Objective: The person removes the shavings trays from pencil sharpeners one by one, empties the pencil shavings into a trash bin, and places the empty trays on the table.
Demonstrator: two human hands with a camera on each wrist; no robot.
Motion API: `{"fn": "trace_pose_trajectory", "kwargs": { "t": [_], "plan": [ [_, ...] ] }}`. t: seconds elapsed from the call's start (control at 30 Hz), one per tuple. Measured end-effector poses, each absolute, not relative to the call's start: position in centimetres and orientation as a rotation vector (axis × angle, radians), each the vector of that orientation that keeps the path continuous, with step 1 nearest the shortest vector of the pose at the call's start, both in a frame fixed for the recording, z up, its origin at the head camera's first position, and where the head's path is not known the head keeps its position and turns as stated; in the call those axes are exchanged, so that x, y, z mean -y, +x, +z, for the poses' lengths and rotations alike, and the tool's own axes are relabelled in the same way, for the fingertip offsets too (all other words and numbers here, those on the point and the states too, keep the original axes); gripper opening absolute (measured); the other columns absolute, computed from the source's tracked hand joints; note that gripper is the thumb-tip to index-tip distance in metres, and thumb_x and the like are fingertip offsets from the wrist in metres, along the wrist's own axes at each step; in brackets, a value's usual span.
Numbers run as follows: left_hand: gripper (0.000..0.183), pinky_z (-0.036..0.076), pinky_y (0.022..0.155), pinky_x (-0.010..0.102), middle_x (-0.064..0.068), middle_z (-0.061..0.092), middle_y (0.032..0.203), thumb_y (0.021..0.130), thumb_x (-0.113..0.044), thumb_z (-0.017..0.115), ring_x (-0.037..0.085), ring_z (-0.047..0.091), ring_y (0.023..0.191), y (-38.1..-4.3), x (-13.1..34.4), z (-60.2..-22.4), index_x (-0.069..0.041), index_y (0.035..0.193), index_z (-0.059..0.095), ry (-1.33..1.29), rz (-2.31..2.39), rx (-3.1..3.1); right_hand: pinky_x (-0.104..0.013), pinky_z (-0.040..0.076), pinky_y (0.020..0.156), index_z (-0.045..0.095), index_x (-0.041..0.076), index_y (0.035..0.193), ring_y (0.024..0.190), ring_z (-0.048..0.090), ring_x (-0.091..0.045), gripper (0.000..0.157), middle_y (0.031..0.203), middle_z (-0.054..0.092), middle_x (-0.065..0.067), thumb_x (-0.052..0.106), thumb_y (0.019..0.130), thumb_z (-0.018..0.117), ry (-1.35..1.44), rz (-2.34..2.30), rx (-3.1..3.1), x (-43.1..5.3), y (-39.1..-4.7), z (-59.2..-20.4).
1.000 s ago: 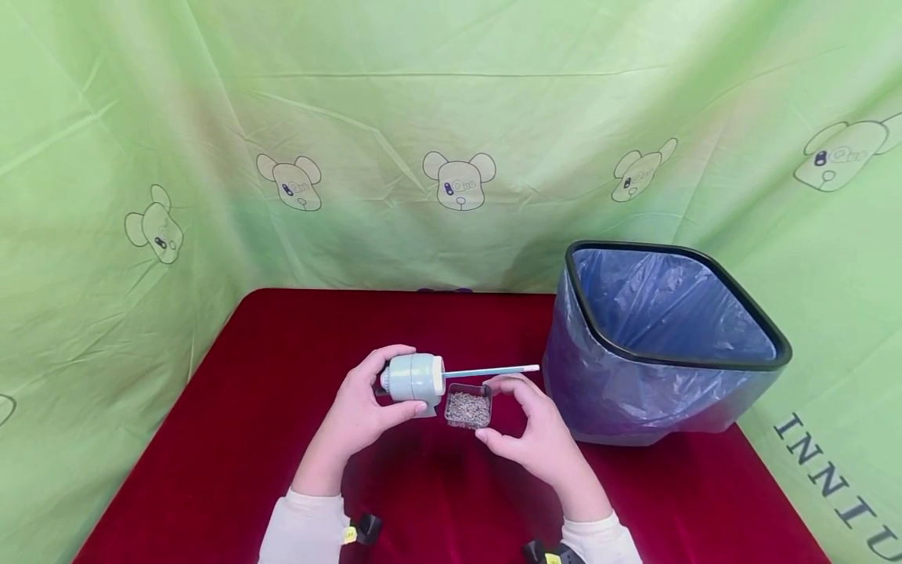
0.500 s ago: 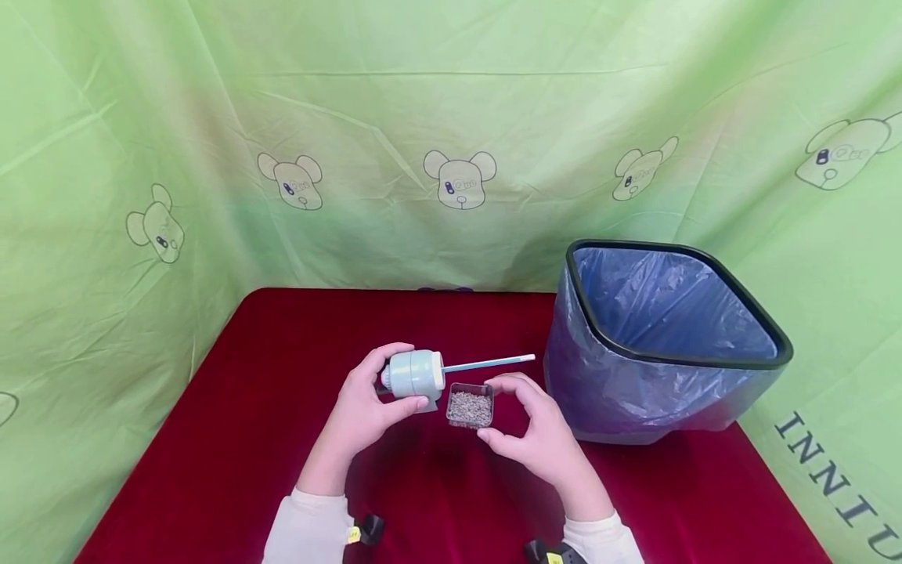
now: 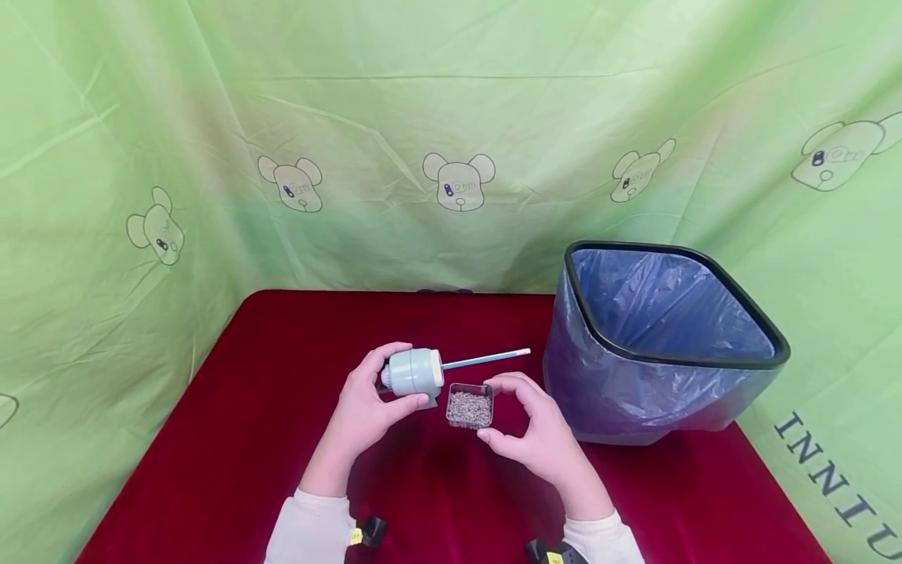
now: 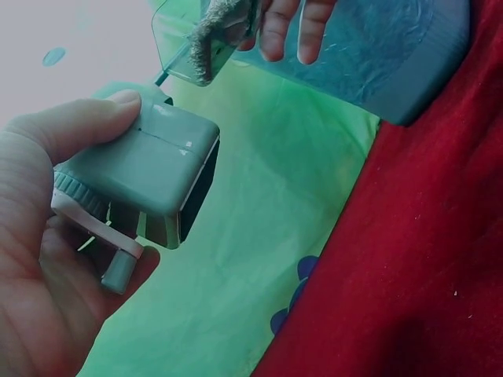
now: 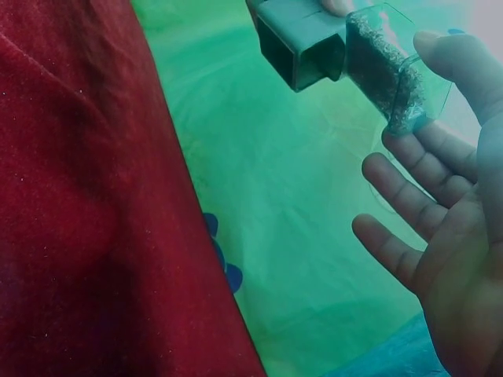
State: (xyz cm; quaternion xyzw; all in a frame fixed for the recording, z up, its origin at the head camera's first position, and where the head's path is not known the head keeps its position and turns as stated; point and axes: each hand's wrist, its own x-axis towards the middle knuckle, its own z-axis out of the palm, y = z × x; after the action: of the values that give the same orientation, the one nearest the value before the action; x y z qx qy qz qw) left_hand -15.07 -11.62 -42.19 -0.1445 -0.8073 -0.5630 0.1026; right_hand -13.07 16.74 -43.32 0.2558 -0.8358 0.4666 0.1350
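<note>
My left hand grips a pale blue-green crank pencil sharpener, tipped on its side. A light blue pencil sticks out of its front toward the right. In the left wrist view the crank handle hangs near the curled fingers, and the sharpener's drawer slot is hollow. Between thumb and fingers my right hand pinches a clear shavings drawer, nearly filled with greyish pencil shavings. The right wrist view has the drawer close beside the sharpener's hollow end; the other right fingers extend loosely.
A trash bin with a black rim and a bluish plastic liner stands to the right on the red cloth-covered table. Green fabric printed with bear heads hangs around the back and sides.
The sharpener has tilted slightly, so the pencil's far end has swung up and a little to the left. The right hand and the drawer have barely moved.
</note>
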Motion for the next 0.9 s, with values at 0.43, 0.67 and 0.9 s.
{"fn": "trace_pose_trajectory", "kwargs": {
  "t": [0.43, 0.67, 0.9],
  "plan": [
    [0.074, 0.056, 0.077, 0.032, -0.002, 0.062, 0.126, 0.075, -0.020, 0.093, 0.022, 0.061, 0.100, -15.07, 11.61, -42.10, -0.025, 0.139, 0.057, -0.420, -1.645, 2.395, -0.033, 0.048, 0.103, 0.062, 0.024, 0.129, 0.116, 0.061, -0.013, 0.061, 0.125, 0.064, 0.009, 0.016, 0.075, 0.091, 0.772, 1.359, 2.376, -16.58, -13.04, -43.10],
    [0.073, 0.056, 0.076, 0.032, -0.002, 0.062, 0.126, 0.075, -0.019, 0.093, 0.023, 0.061, 0.100, -14.93, 11.54, -42.34, -0.024, 0.139, 0.057, -0.418, -1.654, 2.399, -0.025, 0.046, 0.104, 0.062, 0.024, 0.129, 0.115, 0.061, -0.013, 0.061, 0.124, 0.064, 0.009, 0.014, 0.076, 0.091, 0.772, 1.378, 2.372, -16.65, -12.87, -43.18],
    [0.073, 0.057, 0.075, 0.032, -0.003, 0.062, 0.124, 0.075, -0.018, 0.093, 0.022, 0.061, 0.100, -14.87, 11.52, -42.44, -0.031, 0.138, 0.057, -0.402, -1.659, 2.399, -0.028, 0.048, 0.102, 0.063, 0.021, 0.128, 0.113, 0.061, -0.015, 0.062, 0.123, 0.065, 0.005, 0.013, 0.074, 0.092, 0.798, 1.359, 2.351, -16.55, -12.78, -43.27]
  ]
}}
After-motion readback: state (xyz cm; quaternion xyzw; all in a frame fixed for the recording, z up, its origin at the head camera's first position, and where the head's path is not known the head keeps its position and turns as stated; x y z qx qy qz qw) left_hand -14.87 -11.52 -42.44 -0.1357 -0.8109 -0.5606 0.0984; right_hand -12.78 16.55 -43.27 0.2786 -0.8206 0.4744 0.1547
